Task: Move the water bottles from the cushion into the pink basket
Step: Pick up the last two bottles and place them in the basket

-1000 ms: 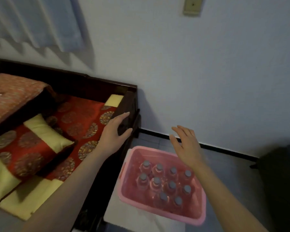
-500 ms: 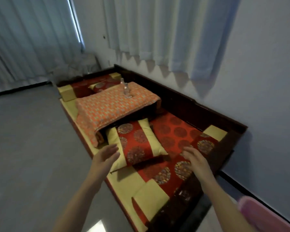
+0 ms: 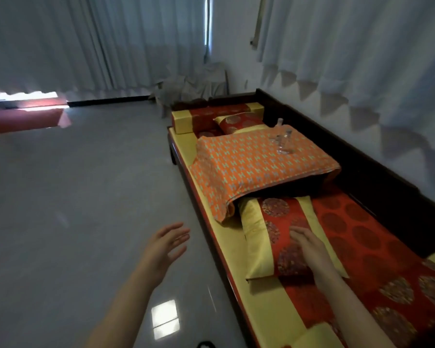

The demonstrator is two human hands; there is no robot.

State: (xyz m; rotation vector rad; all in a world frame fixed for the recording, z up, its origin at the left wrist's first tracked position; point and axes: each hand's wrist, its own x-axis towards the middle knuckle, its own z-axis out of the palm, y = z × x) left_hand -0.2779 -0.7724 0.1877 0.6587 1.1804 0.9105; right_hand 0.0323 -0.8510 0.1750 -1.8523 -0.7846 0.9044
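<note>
Water bottles upright on orange cushion

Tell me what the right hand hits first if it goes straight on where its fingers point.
Probably the hanging front edge of the orange patterned cloth, past the red-and-yellow pillow under the right hand. Its height over the pillow is unclear.

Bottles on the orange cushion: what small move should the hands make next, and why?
Probably step forward and stretch the right hand toward the bottles. It and the left hand are open and hold nothing, and the bottles stand far beyond them, at the far end of the orange cushion.
</note>
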